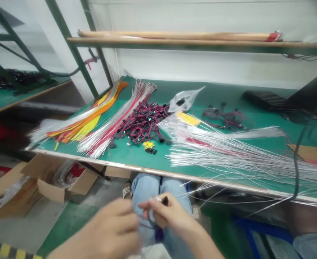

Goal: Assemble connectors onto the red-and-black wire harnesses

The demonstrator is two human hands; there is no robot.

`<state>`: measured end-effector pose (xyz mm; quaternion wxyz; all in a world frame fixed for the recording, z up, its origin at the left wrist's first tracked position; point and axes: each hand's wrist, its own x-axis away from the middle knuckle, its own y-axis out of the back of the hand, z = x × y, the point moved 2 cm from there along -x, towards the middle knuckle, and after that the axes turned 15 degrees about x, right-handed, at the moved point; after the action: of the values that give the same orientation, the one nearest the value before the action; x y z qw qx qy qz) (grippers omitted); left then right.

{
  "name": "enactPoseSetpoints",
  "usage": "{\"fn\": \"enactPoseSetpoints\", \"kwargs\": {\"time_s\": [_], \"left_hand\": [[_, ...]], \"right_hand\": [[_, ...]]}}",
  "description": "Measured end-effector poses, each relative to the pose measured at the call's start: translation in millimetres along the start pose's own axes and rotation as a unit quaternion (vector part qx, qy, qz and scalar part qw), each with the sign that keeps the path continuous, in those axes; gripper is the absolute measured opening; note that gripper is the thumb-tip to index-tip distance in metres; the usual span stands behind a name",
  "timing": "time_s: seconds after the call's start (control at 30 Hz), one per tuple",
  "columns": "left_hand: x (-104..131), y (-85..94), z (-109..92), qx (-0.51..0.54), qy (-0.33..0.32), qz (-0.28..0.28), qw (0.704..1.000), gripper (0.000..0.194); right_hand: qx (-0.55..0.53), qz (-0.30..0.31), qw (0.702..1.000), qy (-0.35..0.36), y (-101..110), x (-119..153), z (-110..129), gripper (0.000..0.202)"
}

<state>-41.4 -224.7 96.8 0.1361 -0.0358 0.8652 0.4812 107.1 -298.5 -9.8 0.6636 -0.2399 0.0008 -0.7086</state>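
Note:
Above my lap, my right hand (170,214) is closed in a pinch, with a small black connector (165,200) poking up between thumb and fingers. A thin dark cable (150,226) hangs below those fingers. My left hand (115,226), smeared by motion, is beside it with its fingers curled inward; whatever it may hold is hidden. On the green bench (137,158) ahead lies a tangled pile of red-and-black wire harnesses (145,122). Small yellow parts (148,145) and small black parts (151,151) sit near the bench's front edge.
Bundles of white and red wires (115,126) and orange-yellow strips (93,118) lie left. Long white wires (228,158) overhang the front edge at right. A clear plastic bag (185,99) rests behind. Cardboard boxes (53,190) stand on the floor; a black cable (297,162) hangs right.

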Motion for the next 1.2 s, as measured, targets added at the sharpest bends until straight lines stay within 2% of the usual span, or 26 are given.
{"fn": "enactPoseSetpoints", "kwargs": {"time_s": [0.03,0.1,0.17,0.23,0.33,0.4,0.43,0.5,0.57,0.6,0.67,0.77,0.83,0.93,1.0,1.07,1.13,1.2], "left_hand": [[-13.6,-14.3,-3.4,-0.004,-0.035,0.043,0.998,0.014],[-36.3,-39.0,-7.1,-0.040,-0.099,0.077,0.991,0.019],[-49.0,-55.1,-7.3,-0.062,-0.145,0.074,0.985,0.023],[-52.2,-62.6,-5.3,-0.053,-0.155,0.062,0.985,0.025],[-48.8,-63.8,-2.7,0.013,-0.126,0.055,0.990,0.021],[-46.0,-60.7,-1.7,0.095,-0.113,0.030,0.989,0.007],[-44.9,-58.0,-0.2,0.135,-0.105,-0.007,0.985,0.004],[-42.9,-51.6,7.6,0.159,-0.052,-0.124,0.978,0.021],[-40.0,-47.4,19.9,0.099,0.039,-0.221,0.969,0.032],[-38.8,-46.9,25.9,0.066,0.075,-0.238,0.966,0.033],[-37.5,-48.7,36.3,0.055,0.115,-0.212,0.969,0.032],[-36.5,-53.0,46.3,0.166,0.136,-0.158,0.964,0.030],[-35.8,-54.5,51.3,0.272,0.173,-0.155,0.934,0.026],[-34.8,-56.3,57.2,0.399,0.231,-0.186,0.868,0.009],[-34.4,-57.9,59.5,0.416,0.253,-0.201,0.850,0.009],[-34.7,-59.2,62.0,0.405,0.257,-0.208,0.852,0.011],[-36.4,-60.1,68.9,0.418,0.255,-0.195,0.850,0.012],[-40.0,-59.7,85.7,0.446,0.267,-0.167,0.838,0.015]], "right_hand": [[-0.026,-0.008,1.000,-0.013,-4.5,0.5,-0.7,0.043],[-0.084,-0.032,0.995,-0.033,-8.6,3.1,1.4,0.040],[-0.126,-0.041,0.991,-0.031,-7.9,6.6,7.3,0.038],[-0.151,-0.048,0.987,-0.018,-4.6,9.7,13.8,0.035],[-0.162,-0.074,0.984,-0.015,-0.2,12.5,18.7,0.030],[-0.162,-0.078,0.984,-0.015,0.4,13.0,18.6,0.030],[-0.164,-0.084,0.983,-0.012,0.5,13.2,18.0,0.029],[-0.150,-0.088,0.985,0.011,0.5,13.3,16.4,0.029],[-0.101,-0.088,0.990,0.047,1.0,13.3,15.0,0.031],[-0.073,-0.085,0.992,0.063,1.4,13.1,14.4,0.033],[-0.034,-0.084,0.993,0.079,2.4,12.4,12.9,0.035],[-0.018,-0.113,0.990,0.077,4.4,11.2,10.2,0.035],[-0.019,-0.131,0.989,0.071,5.1,10.3,7.5,0.036],[-0.068,-0.110,0.991,0.043,5.2,8.3,1.0,0.038],[-0.095,-0.100,0.990,0.021,7.0,7.0,-2.4,0.041],[-0.079,-0.105,0.991,0.011,10.7,6.1,-3.0,0.041],[-0.022,-0.125,0.992,0.011,15.3,5.9,-0.8,0.040],[0.048,-0.156,0.986,0.023,19.5,6.1,2.8,0.038]]}}
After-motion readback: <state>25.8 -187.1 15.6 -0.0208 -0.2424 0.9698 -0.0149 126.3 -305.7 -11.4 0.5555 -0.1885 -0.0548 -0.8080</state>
